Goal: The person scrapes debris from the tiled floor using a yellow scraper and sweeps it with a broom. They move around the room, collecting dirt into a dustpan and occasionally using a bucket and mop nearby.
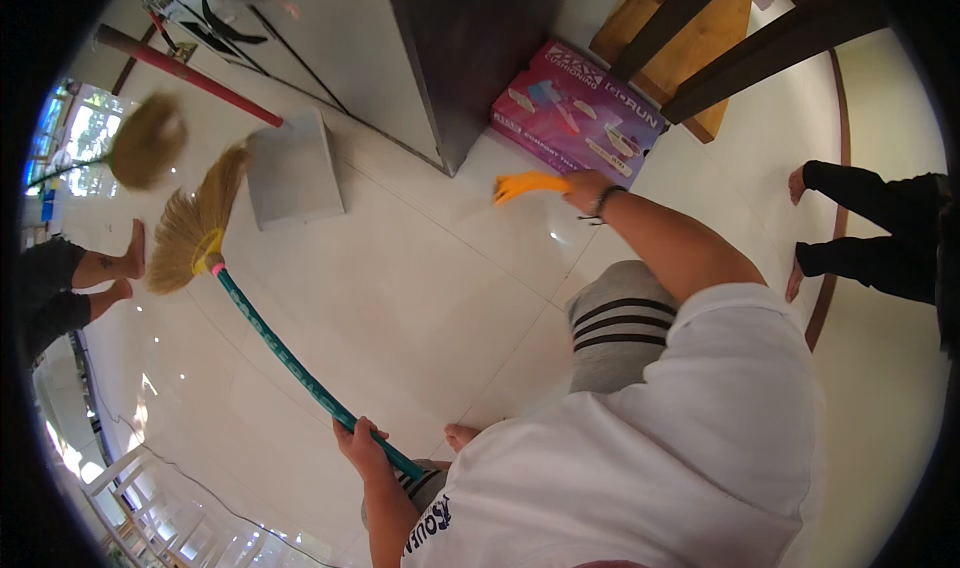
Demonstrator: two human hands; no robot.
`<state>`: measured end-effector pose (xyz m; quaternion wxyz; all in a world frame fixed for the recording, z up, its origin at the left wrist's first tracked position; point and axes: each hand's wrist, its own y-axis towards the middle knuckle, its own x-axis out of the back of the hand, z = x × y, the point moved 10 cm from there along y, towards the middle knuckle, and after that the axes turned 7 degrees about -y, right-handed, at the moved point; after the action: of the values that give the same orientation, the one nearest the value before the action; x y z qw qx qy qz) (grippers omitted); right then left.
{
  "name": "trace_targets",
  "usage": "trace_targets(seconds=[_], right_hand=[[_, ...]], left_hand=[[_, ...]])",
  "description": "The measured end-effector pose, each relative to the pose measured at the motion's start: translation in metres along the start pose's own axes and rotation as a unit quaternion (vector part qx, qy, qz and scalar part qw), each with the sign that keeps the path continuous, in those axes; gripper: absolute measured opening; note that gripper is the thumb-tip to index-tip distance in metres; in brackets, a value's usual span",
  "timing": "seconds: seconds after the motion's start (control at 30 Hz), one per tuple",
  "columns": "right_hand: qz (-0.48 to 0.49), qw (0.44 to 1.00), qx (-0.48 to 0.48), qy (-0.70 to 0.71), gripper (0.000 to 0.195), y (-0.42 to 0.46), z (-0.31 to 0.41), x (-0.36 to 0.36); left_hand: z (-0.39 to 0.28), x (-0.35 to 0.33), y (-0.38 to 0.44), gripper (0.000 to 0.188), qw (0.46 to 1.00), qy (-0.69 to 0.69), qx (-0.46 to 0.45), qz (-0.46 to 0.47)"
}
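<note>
My left hand (364, 448) is closed around the teal handle (300, 373) of a soft fibre broom. The broom's tan fan-shaped head (199, 223) rests towards the far left, its upper bristles beside a grey dustpan (292, 170) that has a red handle (195, 77). Stretched out to the front right, my right hand (586, 191) grips an orange item (531, 185). This item is flat and ragged at its free end; whether it is cloth or plastic is hard to tell. Just beyond that hand lies a pink and purple shoe box (574, 110) bearing print.
A tall grey cabinet-like unit (360, 50) stands ahead, beside dark wooden legs (742, 65). One person's bare feet (120, 272) are at left, near a second, blurred broom (148, 140). Another person in black trousers (862, 230) is at right. A thin cord (225, 504) crosses the tiled floor.
</note>
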<state>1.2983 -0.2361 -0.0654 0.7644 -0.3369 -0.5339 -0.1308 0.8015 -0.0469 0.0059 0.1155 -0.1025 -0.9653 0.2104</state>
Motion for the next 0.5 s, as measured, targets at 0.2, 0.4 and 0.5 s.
trace_targets(seconds=[0.2, 0.4, 0.5], right_hand=[[-0.067, 0.866, -0.363, 0.336, 0.028, -0.064, -0.191, -0.052], [-0.061, 0.637, -0.438, 0.632, 0.026, -0.041, -0.190, -0.120], [-0.085, 0.652, -0.478, 0.583, 0.025, -0.025, -0.213, -0.135]], left_hand=[[-0.019, -0.006, -0.012, 0.032, 0.998, 0.038, -0.002, -0.049], [-0.041, -0.006, -0.034, 0.031, 0.997, 0.057, 0.019, -0.052], [-0.043, -0.003, -0.039, 0.031, 0.995, 0.085, 0.019, -0.050]])
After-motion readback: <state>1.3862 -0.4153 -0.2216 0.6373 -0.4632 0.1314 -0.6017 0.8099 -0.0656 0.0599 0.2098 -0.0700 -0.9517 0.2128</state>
